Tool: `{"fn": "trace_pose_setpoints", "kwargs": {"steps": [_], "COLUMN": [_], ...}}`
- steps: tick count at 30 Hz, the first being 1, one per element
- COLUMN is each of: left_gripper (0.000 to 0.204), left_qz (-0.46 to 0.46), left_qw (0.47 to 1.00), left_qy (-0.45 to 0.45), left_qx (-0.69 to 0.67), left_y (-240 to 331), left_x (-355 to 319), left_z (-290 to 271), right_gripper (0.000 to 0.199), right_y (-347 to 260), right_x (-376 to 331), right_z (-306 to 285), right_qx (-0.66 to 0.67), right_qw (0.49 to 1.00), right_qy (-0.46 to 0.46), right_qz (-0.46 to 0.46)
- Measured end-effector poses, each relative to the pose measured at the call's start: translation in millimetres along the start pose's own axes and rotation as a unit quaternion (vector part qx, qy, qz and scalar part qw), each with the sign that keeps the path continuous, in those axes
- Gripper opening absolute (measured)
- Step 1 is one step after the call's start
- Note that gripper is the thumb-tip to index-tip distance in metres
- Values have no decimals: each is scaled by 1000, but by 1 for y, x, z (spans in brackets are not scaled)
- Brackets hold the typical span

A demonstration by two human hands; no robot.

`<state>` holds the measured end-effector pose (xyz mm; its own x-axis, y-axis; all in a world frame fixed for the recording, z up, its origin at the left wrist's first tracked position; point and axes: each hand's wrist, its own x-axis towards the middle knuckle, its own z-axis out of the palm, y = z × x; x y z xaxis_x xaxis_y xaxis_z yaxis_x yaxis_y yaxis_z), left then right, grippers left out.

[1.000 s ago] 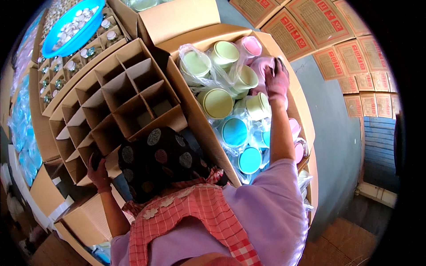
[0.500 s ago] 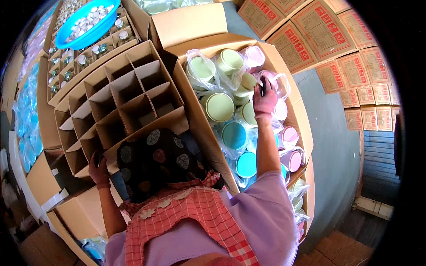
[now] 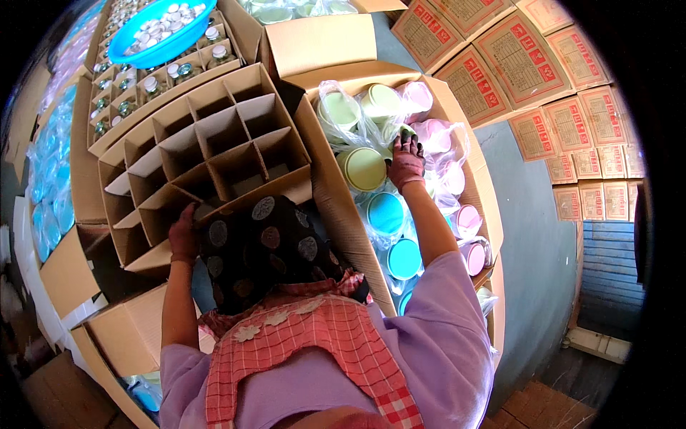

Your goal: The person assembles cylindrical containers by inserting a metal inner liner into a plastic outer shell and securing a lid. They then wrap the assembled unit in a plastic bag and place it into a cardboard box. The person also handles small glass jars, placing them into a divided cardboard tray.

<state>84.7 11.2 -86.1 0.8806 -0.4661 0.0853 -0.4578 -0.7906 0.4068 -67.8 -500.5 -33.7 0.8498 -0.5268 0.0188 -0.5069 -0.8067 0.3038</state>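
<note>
The right hand [image 3: 407, 163] lay with its fingers slightly apart on a pale-green container [image 3: 391, 131] directly beneath them. Pink containers [image 3: 431, 136] sat just right of those fingers, blue ones [image 3: 386, 213] nearer the wrist. The left hand [image 3: 184, 236] touched the divided carton's [image 3: 282, 191] near edge; its shadowed fingers' state couldn't be told.

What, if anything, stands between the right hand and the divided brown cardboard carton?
Between the right hand and the divided brown cardboard carton stand a pale green round container and the brown cardboard box's left wall.
</note>
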Motion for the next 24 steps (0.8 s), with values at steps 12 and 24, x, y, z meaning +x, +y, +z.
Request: {"fn": "trace_pose_setpoints", "kwargs": {"steps": [12, 24], "left_gripper": [19, 33], "left_qz": [37, 49], "left_qw": [989, 957], "left_qy": [55, 287], "left_qx": [132, 13], "left_y": [11, 90], "left_x": [8, -45], "left_z": [-35, -225], "right_gripper": [28, 23], "right_y": [-75, -190], "right_x": [-69, -47], "right_z": [-72, -13], "right_qx": [645, 732], "right_qw": [753, 677], "right_qy": [100, -58], "right_qz": [-83, 51]}}
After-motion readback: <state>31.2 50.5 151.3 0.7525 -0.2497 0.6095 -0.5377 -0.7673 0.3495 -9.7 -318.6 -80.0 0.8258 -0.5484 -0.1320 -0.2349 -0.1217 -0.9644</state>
